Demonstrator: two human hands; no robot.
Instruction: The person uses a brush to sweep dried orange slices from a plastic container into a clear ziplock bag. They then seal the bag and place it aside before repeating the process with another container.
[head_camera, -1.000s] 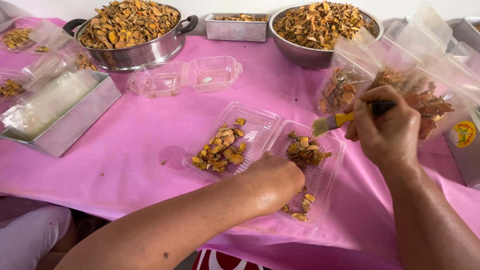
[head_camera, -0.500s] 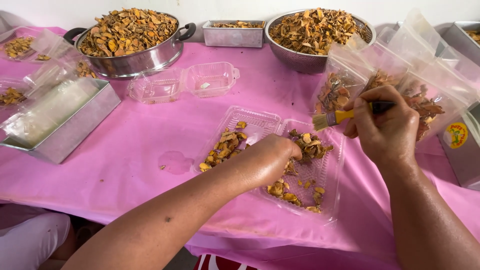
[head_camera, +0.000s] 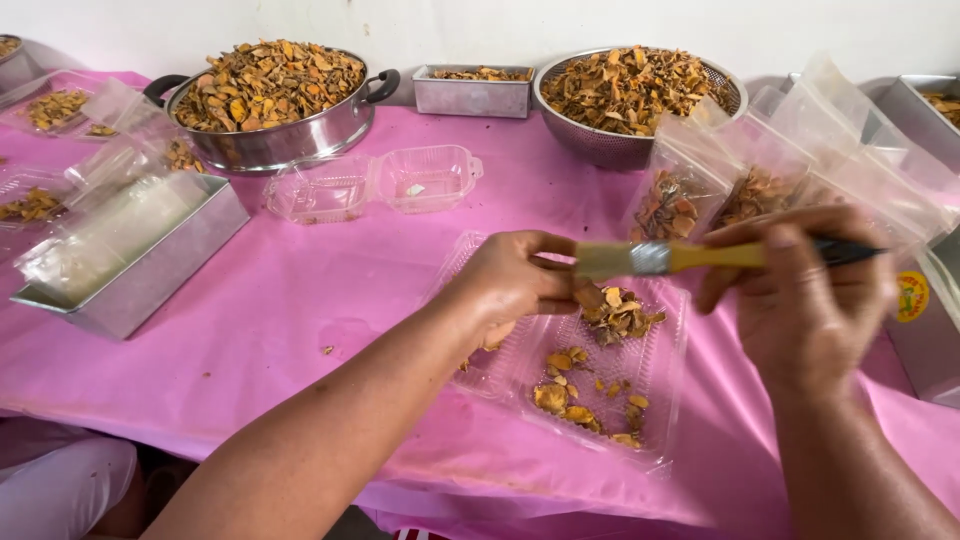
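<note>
My right hand (head_camera: 800, 300) grips a small paintbrush (head_camera: 660, 258) with a yellow handle, held level, bristles pointing left. My left hand (head_camera: 515, 282) is pinched shut just under the bristles, and it seems to hold a dried orange-brown slice (head_camera: 590, 297) at its fingertips. Both hands hover over an open clear plastic clamshell box (head_camera: 665, 420) on the pink tablecloth (head_camera: 300, 320). Dried slices lie loose in the box's right half, with a small heap at its far end. The left half is mostly hidden by my left hand and forearm.
At the back stand a steel pot (head_camera: 270, 130) and a colander bowl (head_camera: 610, 140), both heaped with dried slices, with a small metal tin (head_camera: 475, 95) between them. An empty clamshell (head_camera: 375, 185) lies mid-table. A metal tray of plastic (head_camera: 150, 270) is left; filled clear bags (head_camera: 740, 190) are right.
My left hand has lifted from the clamshell box up to the brush's bristles. The right hand has turned the brush level and brought it closer. The view has shifted nearer.
</note>
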